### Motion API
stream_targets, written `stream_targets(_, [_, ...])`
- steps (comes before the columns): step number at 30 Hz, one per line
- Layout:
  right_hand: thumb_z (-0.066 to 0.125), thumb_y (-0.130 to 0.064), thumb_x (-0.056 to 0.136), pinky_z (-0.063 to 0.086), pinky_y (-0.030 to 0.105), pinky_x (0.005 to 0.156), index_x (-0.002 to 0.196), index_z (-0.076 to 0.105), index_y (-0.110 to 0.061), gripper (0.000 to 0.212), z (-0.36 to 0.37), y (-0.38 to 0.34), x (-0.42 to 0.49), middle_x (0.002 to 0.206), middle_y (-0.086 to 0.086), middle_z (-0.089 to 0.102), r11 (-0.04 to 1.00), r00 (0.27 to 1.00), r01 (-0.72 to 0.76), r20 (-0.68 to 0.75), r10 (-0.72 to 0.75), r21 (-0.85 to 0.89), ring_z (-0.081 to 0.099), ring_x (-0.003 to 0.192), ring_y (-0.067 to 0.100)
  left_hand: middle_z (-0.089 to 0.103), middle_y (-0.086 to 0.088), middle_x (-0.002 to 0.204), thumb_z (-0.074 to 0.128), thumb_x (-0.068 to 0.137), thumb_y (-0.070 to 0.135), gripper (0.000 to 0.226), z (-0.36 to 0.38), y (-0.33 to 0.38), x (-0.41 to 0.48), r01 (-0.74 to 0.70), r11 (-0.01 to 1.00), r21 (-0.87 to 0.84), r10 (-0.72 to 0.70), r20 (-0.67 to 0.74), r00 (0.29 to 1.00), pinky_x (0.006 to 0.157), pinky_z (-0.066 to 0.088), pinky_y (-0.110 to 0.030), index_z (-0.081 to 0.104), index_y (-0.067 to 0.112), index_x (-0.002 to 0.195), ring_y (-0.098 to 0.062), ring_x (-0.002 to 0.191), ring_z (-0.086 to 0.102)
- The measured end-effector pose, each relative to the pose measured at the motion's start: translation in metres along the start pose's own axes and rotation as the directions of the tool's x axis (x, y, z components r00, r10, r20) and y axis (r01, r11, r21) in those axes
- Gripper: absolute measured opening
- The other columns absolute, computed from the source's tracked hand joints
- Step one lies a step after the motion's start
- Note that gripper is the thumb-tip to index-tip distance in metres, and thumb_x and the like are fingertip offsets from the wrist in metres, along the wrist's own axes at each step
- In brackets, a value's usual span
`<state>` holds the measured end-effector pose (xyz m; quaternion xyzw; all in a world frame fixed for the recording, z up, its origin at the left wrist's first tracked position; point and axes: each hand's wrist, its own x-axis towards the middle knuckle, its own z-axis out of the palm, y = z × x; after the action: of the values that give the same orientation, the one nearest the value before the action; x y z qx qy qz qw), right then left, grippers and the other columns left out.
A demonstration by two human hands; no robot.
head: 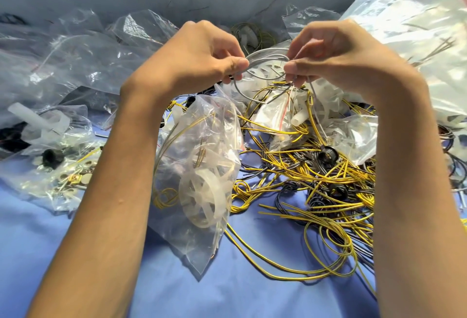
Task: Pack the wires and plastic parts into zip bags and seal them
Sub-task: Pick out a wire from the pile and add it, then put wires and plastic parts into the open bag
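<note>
Hands (199,52) on wire (265,55); wheel (204,199) in bag (192,249)

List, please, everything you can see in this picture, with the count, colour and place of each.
grey wire coil: one, grey, held up between both hands, above the pile
filled zip bag: one, clear, centre of the cloth, holding a translucent wheel and yellow wires
loose wires: many, yellow and dark, tangled right of centre
black rings: at least two, black, in the tangle
zip bags of parts: several, clear, at the left
bag stack: count unclear, clear with a red seal strip, upper right
cloth: one, blue, under everything
left hand: one, pinches the coil's left side
right hand: one, pinches the coil's right side
</note>
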<state>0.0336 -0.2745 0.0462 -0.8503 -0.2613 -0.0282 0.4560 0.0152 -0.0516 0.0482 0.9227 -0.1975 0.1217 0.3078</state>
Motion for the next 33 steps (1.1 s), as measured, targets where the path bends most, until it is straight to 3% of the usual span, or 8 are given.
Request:
stream_targets(4, [0.068, -0.01, 0.085, 0.054, 0.024, 0.069, 0.112, 0.056, -0.014, 0.03, 0.001, 0.0, 0.0, 0.079, 0.006, 0.072, 1.0, 1.0, -0.002, -0.007, 0.002, 0.022, 0.067, 0.067, 0.011, 0.072, -0.002, 0.078, 0.063, 0.09, 0.021, 0.012, -0.002, -0.002, 0.0, -0.012, 1.0, -0.013, 0.012, 0.016, 1.0, 0.073, 0.058, -0.041, 0.07, 0.019, 0.08, -0.014, 0.074, 0.069])
stream_targets(14, [0.067, -0.011, 0.086, 0.054, 0.036, 0.083, 0.105, 0.067, -0.012, 0.019, 0.003, -0.002, 0.001, 0.086, 0.011, 0.072, 0.998, 1.0, 0.01, 0.003, -0.01, -0.064, 0.067, 0.071, 0.015, 0.071, 0.004, 0.077, 0.059, 0.091, 0.013, 0.01, -0.004, -0.005, 0.001, 0.001, 1.0, -0.021, 0.0, 0.021, 1.0, 0.066, 0.055, -0.029, 0.069, 0.014, 0.092, -0.013, 0.07, 0.067])
stream_targets(17, [0.068, -0.015, 0.084, 0.055, 0.038, 0.085, 0.101, 0.068, -0.017, 0.018, 0.003, -0.001, 0.001, 0.083, 0.005, 0.073, 0.997, 1.0, 0.014, -0.002, -0.014, -0.082, 0.069, 0.072, 0.012, 0.069, 0.007, 0.074, 0.058, 0.093, 0.015, 0.01, -0.003, -0.005, 0.001, 0.001, 1.0, -0.005, 0.0, 0.036, 0.999, 0.063, 0.051, -0.02, 0.067, 0.02, 0.092, -0.004, 0.06, 0.061])
stream_targets(21, [0.068, -0.015, 0.083, 0.055, 0.036, 0.084, 0.099, 0.068, -0.021, 0.016, 0.005, -0.001, 0.002, 0.08, 0.002, 0.073, 0.998, 1.0, 0.019, 0.007, -0.018, -0.057, 0.069, 0.071, 0.011, 0.068, 0.01, 0.074, 0.055, 0.094, 0.013, 0.018, -0.005, -0.007, 0.002, 0.034, 0.998, 0.06, -0.04, 0.101, 0.994, 0.051, 0.04, -0.006, 0.066, 0.027, 0.092, -0.01, 0.059, 0.056])
stream_targets(25, [0.067, -0.014, 0.085, 0.054, 0.041, 0.086, 0.101, 0.068, -0.022, 0.018, 0.007, -0.003, 0.002, 0.084, 0.003, 0.073, 0.997, 1.0, 0.029, 0.013, -0.028, -0.076, 0.069, 0.073, 0.014, 0.066, 0.008, 0.072, 0.053, 0.094, 0.012, 0.025, -0.005, -0.007, 0.002, 0.028, 0.994, 0.104, -0.046, 0.175, 0.984, 0.046, 0.033, -0.004, 0.071, 0.03, 0.097, 0.004, 0.052, 0.049])
stream_targets(33, [0.065, -0.012, 0.089, 0.052, 0.049, 0.089, 0.102, 0.067, -0.029, 0.022, 0.006, -0.005, 0.001, 0.082, 0.004, 0.073, 0.998, 0.999, 0.04, 0.005, -0.04, -0.047, 0.067, 0.073, 0.017, 0.064, 0.009, 0.068, 0.056, 0.095, 0.025, 0.017, -0.009, -0.015, 0.001, 0.024, 0.996, 0.086, -0.041, 0.201, 0.979, 0.044, 0.031, -0.004, 0.072, 0.03, 0.094, 0.005, 0.049, 0.047])
